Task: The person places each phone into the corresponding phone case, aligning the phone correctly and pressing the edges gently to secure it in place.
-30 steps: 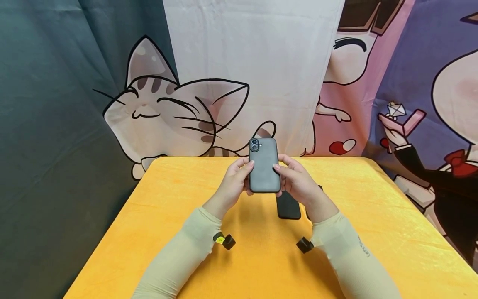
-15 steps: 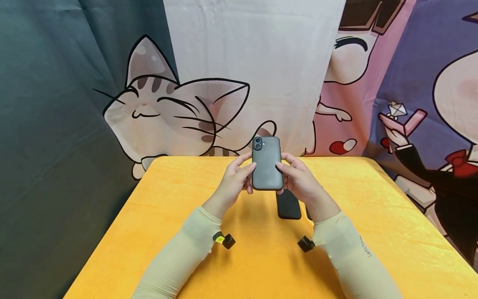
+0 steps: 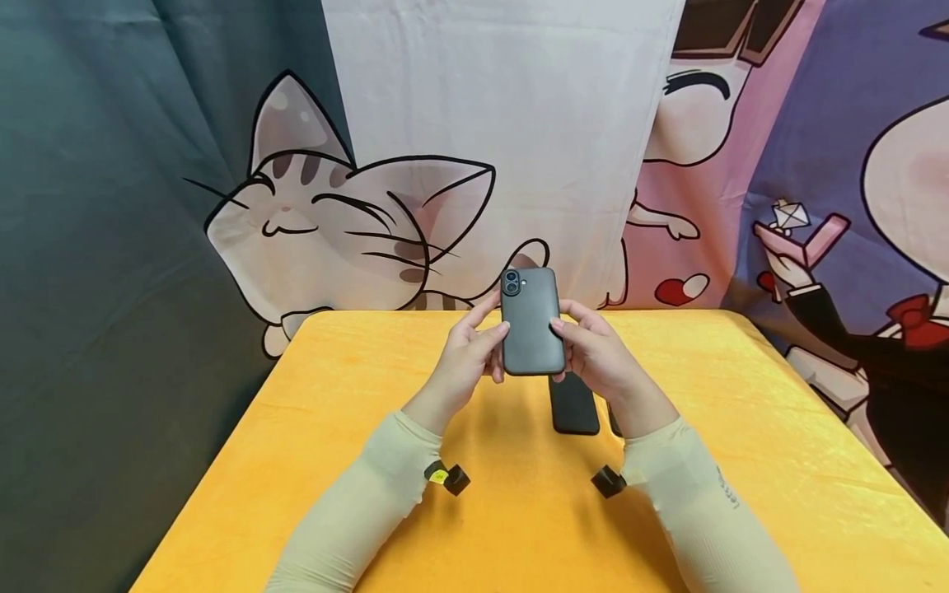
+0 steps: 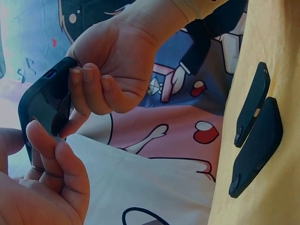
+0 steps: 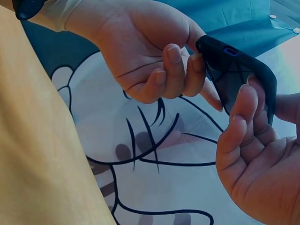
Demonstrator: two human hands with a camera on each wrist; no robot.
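Both hands hold a smartphone (image 3: 532, 323) in a dark case above the table, its back with two camera lenses facing the head camera. My left hand (image 3: 465, 352) grips its left edge, thumb on the back and fingers behind. Along the right edge, my right hand (image 3: 599, 356) pinches it the same way. From the left wrist, the glossy front of the phone (image 4: 43, 101) shows, with fingertips curled over it. In the right wrist view, a charging-port opening is visible in the bottom edge of the phone (image 5: 255, 63).
A black phone-shaped slab (image 3: 574, 408) lies on the yellow-covered table (image 3: 356, 387) below the right hand. Beside it, a second black slab (image 4: 253, 103) is mostly hidden behind the right wrist in the head view. A cartoon-printed curtain (image 3: 482, 99) hangs behind the table.
The phone has moved slightly right and up in the head view, tilting a little. Both hands keep their hold; the slabs on the table stay put.
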